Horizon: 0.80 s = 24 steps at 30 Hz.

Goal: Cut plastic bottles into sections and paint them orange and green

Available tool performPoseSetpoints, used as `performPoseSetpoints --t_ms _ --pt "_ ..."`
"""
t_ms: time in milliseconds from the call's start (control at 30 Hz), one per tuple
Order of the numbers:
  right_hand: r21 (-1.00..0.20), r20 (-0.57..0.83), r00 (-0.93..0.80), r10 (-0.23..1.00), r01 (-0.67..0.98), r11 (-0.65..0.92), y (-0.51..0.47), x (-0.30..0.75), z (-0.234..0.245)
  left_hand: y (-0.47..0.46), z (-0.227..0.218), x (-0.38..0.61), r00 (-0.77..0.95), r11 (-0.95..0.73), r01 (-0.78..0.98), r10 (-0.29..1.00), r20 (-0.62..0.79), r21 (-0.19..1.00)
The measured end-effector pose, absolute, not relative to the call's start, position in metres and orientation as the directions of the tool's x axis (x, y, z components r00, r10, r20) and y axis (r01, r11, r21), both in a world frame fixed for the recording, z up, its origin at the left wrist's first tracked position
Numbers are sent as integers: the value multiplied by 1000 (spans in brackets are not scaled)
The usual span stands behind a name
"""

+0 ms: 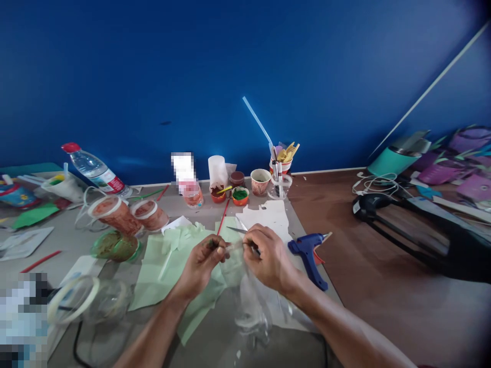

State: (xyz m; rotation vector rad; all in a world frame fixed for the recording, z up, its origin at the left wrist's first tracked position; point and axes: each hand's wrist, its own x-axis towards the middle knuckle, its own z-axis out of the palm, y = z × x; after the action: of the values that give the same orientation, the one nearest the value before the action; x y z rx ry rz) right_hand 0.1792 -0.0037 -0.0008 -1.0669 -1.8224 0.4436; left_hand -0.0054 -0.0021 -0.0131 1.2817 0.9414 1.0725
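Close together over the green paper (149, 273), my left hand (205, 260) and my right hand (266, 253) face each other with fingers pinched. A small translucent piece (233, 247) spans the gap between the fingertips, reddish at the left end; its kind is unclear. From my right hand a slim pointed metal tool (236, 230) sticks out to the left; its handle is mostly hidden. Crumpled clear plastic (255, 312) lies below the hands. Right of my right hand lies a blue glue gun (309, 258), and white cut paper (268, 217) is behind it.
Behind stand small paint cups (240, 196), a paper cup (260, 182) and a cup of wooden utensils (284, 159). At left are a tilted water bottle (97, 171), stained cups (115, 213) and a green dish (115, 246). A black frame-like object (429, 245) lies right.
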Motion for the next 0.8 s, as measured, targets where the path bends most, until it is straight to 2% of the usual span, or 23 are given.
performPoseSetpoints --t_ms 33,100,200,300,367,433,633,800 --pt "-704 521 -172 836 466 535 -4 180 1 -2 -14 -5 265 8 -108 964 21 994" --pt "-833 382 -157 911 367 413 -5 182 4 0 -17 -6 272 70 -161 962 -24 985" --pt "-991 119 -150 982 47 127 -1 188 8 4 -19 -6 228 153 -262 969 -93 953" --pt "-960 18 -59 998 -279 1 7 192 7 6 -18 -6 200 200 -352 970 -135 914" --pt "-933 -17 -5 1000 -359 -18 10 192 4 5 -17 -5 223 218 -376 965 -141 900" --pt "-945 -24 -11 1000 -326 -27 12 189 0 3 -17 -3 251 222 -379 959 -131 899" --pt "-997 38 68 997 -58 42 7 184 -4 1 -18 0 278 194 -348 956 -97 917" --pt "-992 126 -23 992 24 127 1 183 0 2 -18 -3 292 115 -173 955 -61 978"
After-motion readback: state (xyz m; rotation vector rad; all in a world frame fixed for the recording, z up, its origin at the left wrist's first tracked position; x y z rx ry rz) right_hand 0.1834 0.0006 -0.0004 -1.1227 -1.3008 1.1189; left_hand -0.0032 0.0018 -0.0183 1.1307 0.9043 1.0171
